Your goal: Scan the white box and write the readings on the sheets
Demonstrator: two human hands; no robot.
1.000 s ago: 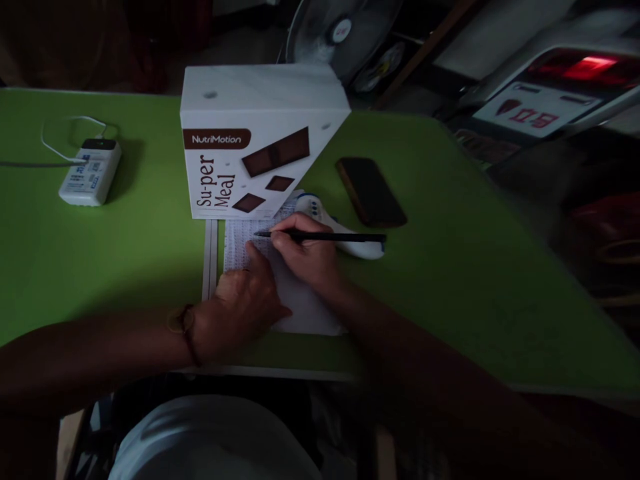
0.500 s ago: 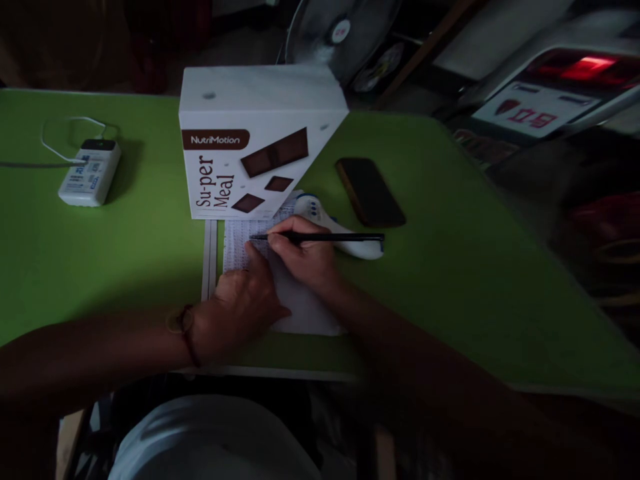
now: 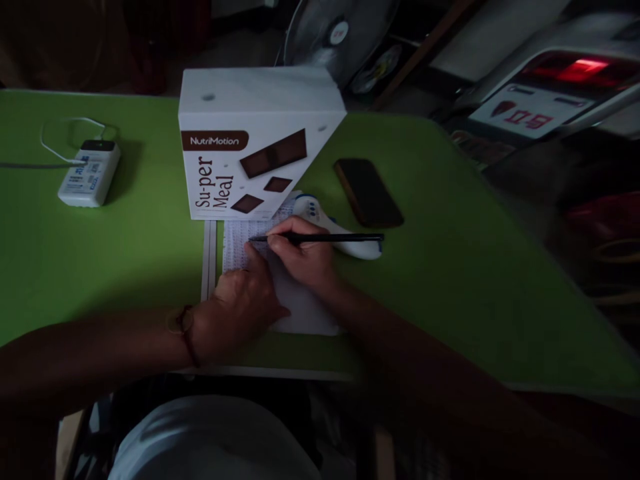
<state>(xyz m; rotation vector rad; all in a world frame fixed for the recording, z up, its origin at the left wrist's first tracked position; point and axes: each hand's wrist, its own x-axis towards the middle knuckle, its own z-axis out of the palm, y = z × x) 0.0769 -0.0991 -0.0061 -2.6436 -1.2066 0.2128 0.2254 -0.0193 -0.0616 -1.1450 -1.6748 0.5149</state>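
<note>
A black pen point(image 3: 340, 237) is pinched in my right hand point(image 3: 306, 259), its tip on the sheet of paper point(image 3: 305, 310). Small rows of writing cover the upper part of the sheet. My left hand point(image 3: 245, 293) lies on the paper's left side, index finger stretched towards the pen tip and thumb spread out to the right. Behind the hands stands a white box point(image 3: 215, 173) printed "NutriMotion Su-per Meal", close to the sheet's top edge. A white, blue-trimmed handheld device point(image 3: 367, 249) lies beyond my right hand, partly hidden by it.
On the green table point(image 3: 450, 287), a dark phone point(image 3: 370, 192) lies right of the box. A white power bank-like block point(image 3: 93, 173) with a cable sits at the left. A pale strip point(image 3: 209, 257) runs beside the paper. A fan point(image 3: 335, 40) stands behind the table.
The view has shifted very slightly. Both hands, the pen and the paper hold practically the same positions.
</note>
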